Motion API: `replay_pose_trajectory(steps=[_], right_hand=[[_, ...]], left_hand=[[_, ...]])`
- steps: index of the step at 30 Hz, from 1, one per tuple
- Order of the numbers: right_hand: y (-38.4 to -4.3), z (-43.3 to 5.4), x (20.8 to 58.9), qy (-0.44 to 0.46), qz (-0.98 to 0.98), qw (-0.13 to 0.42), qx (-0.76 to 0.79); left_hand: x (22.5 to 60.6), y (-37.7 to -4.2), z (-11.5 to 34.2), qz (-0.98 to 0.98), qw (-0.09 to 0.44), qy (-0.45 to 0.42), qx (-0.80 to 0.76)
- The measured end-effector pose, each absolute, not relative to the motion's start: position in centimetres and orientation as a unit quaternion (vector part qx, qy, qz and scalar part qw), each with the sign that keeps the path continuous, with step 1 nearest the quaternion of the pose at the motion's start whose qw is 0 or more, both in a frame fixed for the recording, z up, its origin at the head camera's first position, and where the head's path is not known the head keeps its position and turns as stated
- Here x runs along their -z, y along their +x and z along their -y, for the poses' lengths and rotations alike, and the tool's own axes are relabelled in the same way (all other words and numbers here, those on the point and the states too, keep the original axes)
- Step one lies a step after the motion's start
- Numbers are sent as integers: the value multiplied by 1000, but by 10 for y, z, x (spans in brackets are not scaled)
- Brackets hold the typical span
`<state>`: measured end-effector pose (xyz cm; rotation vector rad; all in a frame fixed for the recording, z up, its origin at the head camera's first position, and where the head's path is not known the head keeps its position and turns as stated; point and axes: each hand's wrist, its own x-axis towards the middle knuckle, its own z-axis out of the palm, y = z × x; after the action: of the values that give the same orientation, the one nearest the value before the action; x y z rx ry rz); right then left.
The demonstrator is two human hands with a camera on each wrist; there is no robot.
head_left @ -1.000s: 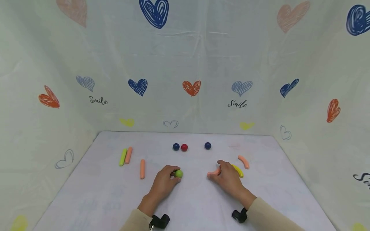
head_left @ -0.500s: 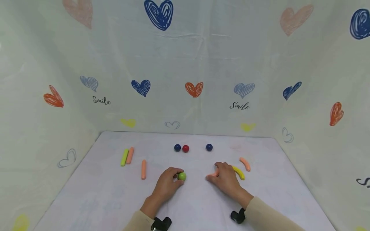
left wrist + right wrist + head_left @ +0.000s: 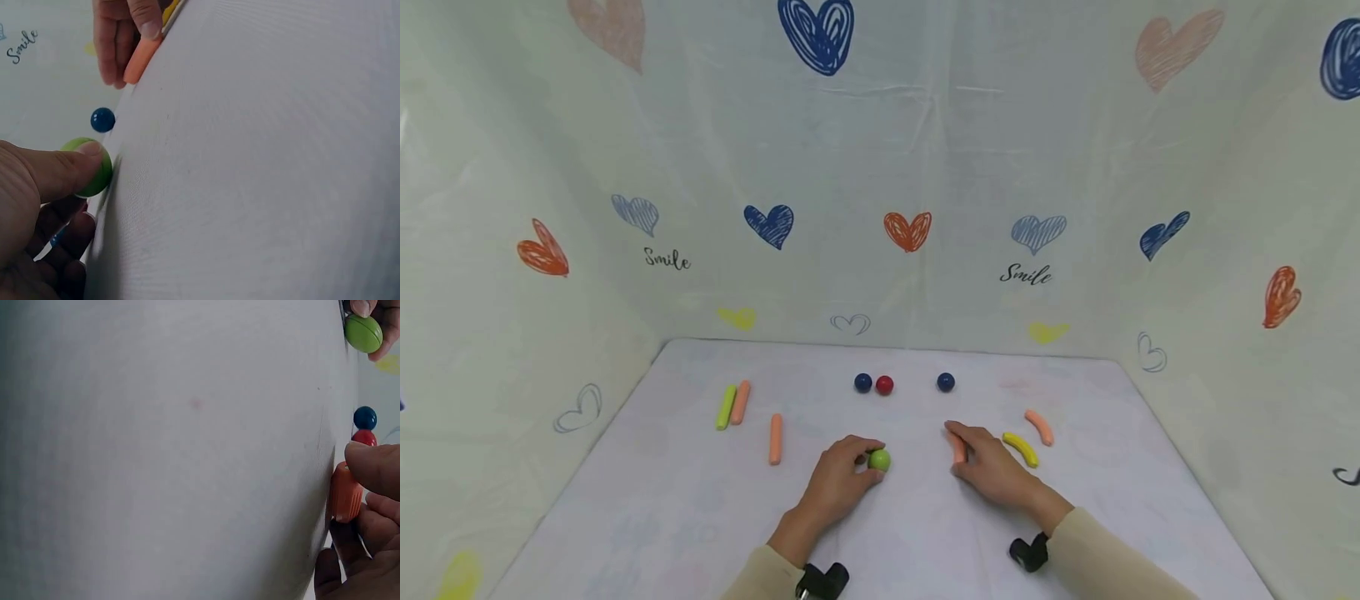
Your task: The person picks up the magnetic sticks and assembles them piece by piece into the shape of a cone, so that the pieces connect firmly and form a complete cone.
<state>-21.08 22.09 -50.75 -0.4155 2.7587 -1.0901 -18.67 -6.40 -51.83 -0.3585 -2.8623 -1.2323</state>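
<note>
My left hand [image 3: 838,479] pinches a green ball [image 3: 880,460] between thumb and fingers, on or just above the white cloth. In the left wrist view the thumb lies over the green ball [image 3: 100,172]. To the right, my right hand [image 3: 996,468] grips a short orange curved stick [image 3: 958,447], thumb at the near end and fingers at the far end. The right wrist view shows ridges on this orange stick [image 3: 345,497]; the hand covers part of it. A yellow curved stick [image 3: 1021,449] lies just right of the right hand, with another orange curved stick [image 3: 1040,427] beyond it.
Two blue balls [image 3: 862,382] [image 3: 946,382] and a red ball [image 3: 884,385] sit toward the back. At left lie a lime straight stick [image 3: 726,407] and two orange straight sticks [image 3: 741,402] [image 3: 776,439]. A heart-printed curtain [image 3: 820,150] stands behind the table.
My right hand has turned the orange curved stick from lying crosswise to pointing away from me, and has come off the yellow one. My left hand has shifted slightly right with the green ball.
</note>
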Motion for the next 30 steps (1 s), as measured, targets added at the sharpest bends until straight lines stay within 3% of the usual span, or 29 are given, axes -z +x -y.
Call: replay_pose_trajectory(steps=[6,16,25,30], right_hand=[[-214,-236,509,-178,-898,90,392],[-215,-241,508,-140,-900,99,400],[-209,-236,510,-98,-919,43,381],[-209,-230,509,-90,-930,15,357]], left_hand=[[516,-187,64,914,1,-121,388],[516,-189,62,914,-7,-121,386],[518,-189,61,910,-20,-104,402],[520,-192,56,914,4,-90,396]])
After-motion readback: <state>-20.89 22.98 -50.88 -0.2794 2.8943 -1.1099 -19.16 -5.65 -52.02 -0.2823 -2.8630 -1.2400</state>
